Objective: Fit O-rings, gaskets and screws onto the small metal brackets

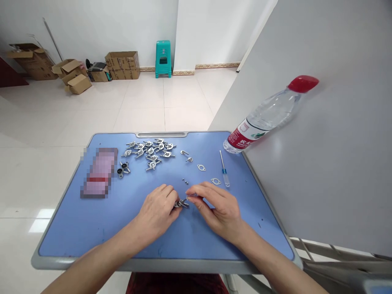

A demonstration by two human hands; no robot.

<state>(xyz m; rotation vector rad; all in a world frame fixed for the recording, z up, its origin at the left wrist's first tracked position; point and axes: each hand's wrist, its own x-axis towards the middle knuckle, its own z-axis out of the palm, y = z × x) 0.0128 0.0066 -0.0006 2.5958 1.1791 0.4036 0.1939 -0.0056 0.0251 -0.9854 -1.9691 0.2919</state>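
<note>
My left hand (161, 208) is closed around a small metal valve (180, 203) with thin tube stubs, low over the near middle of the table. The fingers cover part of it. Just to its right, the thumb and forefinger of my right hand (216, 206) are pinched together at the valve's end. Whatever is between those fingertips is too small to make out. Several tiny screws (185, 181) lie just beyond my hands. Two flat oval metal plates (201, 168) with holes and two small lever pieces (189, 159) rest farther back.
A pile of similar metal valves (150, 151) covers the back left of the blue table (122, 232). Two pieces with black round faces (120, 171) lie beside a blurred purple item (99, 173). At right are a screwdriver (226, 176) and a water bottle (260, 122) by a grey panel.
</note>
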